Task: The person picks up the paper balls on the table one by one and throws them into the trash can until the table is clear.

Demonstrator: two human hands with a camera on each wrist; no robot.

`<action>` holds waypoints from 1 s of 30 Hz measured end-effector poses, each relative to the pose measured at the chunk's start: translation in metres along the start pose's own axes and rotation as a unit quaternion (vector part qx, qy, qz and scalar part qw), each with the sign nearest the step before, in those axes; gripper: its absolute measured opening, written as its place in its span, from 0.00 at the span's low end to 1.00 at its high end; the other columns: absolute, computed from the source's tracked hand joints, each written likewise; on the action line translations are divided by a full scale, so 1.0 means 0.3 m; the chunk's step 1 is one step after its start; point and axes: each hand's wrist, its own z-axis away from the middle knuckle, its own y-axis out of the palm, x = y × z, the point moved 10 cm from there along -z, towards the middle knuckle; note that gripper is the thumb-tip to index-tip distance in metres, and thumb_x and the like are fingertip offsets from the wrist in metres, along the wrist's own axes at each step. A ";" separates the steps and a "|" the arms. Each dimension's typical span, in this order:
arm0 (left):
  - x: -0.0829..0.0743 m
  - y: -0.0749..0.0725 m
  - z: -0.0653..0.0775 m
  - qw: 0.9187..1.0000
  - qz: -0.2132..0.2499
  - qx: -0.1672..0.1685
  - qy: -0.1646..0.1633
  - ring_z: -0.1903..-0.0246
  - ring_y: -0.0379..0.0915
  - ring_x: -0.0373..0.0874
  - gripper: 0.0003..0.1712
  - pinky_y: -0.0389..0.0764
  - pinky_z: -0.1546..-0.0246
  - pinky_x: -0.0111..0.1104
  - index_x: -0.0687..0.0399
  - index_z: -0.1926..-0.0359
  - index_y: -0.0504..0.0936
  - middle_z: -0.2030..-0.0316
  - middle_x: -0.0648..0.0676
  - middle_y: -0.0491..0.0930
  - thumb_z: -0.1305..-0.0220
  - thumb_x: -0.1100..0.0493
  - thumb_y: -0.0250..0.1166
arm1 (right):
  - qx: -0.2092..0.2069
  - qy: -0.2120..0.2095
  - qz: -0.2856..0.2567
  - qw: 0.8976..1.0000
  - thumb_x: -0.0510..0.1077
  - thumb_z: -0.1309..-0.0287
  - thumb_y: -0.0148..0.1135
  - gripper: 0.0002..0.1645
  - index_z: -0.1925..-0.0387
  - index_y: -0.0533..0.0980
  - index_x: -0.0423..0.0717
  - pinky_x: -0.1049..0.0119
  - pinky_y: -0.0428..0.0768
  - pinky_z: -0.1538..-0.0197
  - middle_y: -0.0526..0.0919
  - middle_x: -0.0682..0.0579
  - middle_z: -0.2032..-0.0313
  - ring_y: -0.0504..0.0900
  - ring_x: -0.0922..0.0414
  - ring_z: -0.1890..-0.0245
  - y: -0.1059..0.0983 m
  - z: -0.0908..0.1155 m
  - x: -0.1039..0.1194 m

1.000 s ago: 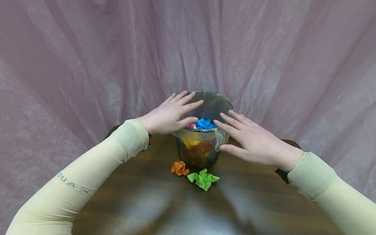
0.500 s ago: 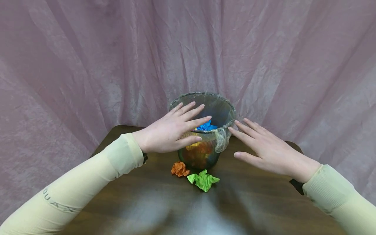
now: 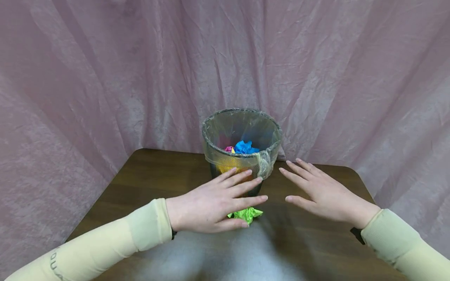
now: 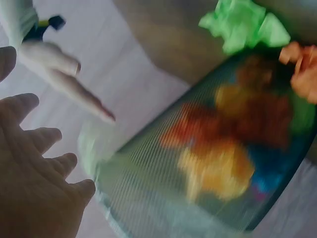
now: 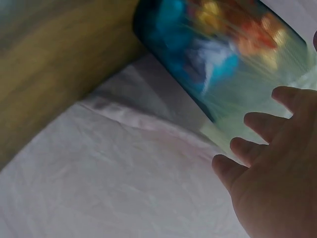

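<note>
A dark mesh wastebasket (image 3: 242,123) stands on the table, lined with a clear plastic bag (image 3: 266,164) bunched at its right rim. Blue crumpled paper (image 3: 246,147) and a bit of pink paper (image 3: 229,149) show inside it. Fingers spread and palm down, my left hand (image 3: 216,205) hovers in front of the basket, holding nothing. It partly covers a green crumpled paper (image 3: 250,214) and hides an orange paper ball (image 4: 304,74), which the left wrist view shows. To the right of the basket my right hand (image 3: 323,193) is held apart from it, fingers extended, also holding nothing.
The brown wooden table (image 3: 158,168) has its back edge just behind the basket. A pinkish curtain (image 3: 105,78) hangs behind and around the table. Yellow and orange papers (image 4: 218,168) show through the mesh in the left wrist view.
Both hands have drawn back from above the basket's rim toward the front, the left one now over the loose papers, the right one lower and farther right. The basket has stayed in place.
</note>
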 end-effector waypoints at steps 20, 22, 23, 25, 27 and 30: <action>-0.107 0.384 0.168 0.994 0.059 0.088 0.009 0.21 0.42 0.53 0.36 0.54 0.26 0.55 0.40 0.20 0.59 0.20 0.54 0.51 0.21 0.34 0.43 | 0.008 -0.079 -0.005 0.997 0.66 0.32 0.61 0.47 0.20 0.58 0.56 0.42 0.62 0.28 0.55 0.50 0.21 0.52 0.43 0.22 0.262 0.029 0.084; -0.097 0.410 0.186 0.993 0.069 0.096 0.002 0.21 0.43 0.53 0.36 0.55 0.27 0.55 0.41 0.20 0.59 0.20 0.54 0.50 0.21 0.34 0.43 | 0.004 -0.096 0.003 0.995 0.64 0.34 0.64 0.47 0.21 0.60 0.54 0.42 0.64 0.29 0.57 0.47 0.22 0.54 0.41 0.23 0.287 0.025 0.105; -0.090 0.423 0.195 0.992 0.074 0.100 -0.004 0.22 0.43 0.53 0.37 0.55 0.27 0.56 0.41 0.20 0.59 0.20 0.54 0.50 0.21 0.33 0.43 | 0.006 -0.103 0.005 0.995 0.63 0.35 0.66 0.48 0.21 0.60 0.53 0.43 0.64 0.29 0.57 0.46 0.22 0.55 0.41 0.23 0.300 0.022 0.116; -0.073 0.447 0.216 0.991 0.079 0.107 -0.016 0.22 0.44 0.53 0.37 0.55 0.27 0.56 0.41 0.20 0.60 0.20 0.55 0.50 0.21 0.33 0.43 | 0.009 -0.117 0.009 0.993 0.62 0.37 0.68 0.49 0.21 0.60 0.53 0.44 0.65 0.29 0.57 0.45 0.22 0.55 0.41 0.23 0.324 0.014 0.139; -0.053 0.467 0.237 0.989 0.087 0.113 -0.031 0.22 0.45 0.55 0.37 0.54 0.27 0.57 0.42 0.20 0.60 0.20 0.55 0.50 0.21 0.33 0.44 | 0.010 -0.131 0.011 0.991 0.61 0.39 0.71 0.51 0.21 0.60 0.53 0.45 0.65 0.29 0.57 0.45 0.22 0.56 0.40 0.24 0.345 0.005 0.165; -0.024 0.485 0.266 0.987 0.093 0.117 -0.051 0.23 0.48 0.57 0.38 0.54 0.27 0.58 0.43 0.20 0.60 0.21 0.56 0.51 0.22 0.33 0.45 | 0.011 -0.150 0.016 0.988 0.58 0.42 0.74 0.53 0.21 0.59 0.54 0.46 0.66 0.29 0.56 0.46 0.21 0.57 0.41 0.24 0.370 -0.011 0.200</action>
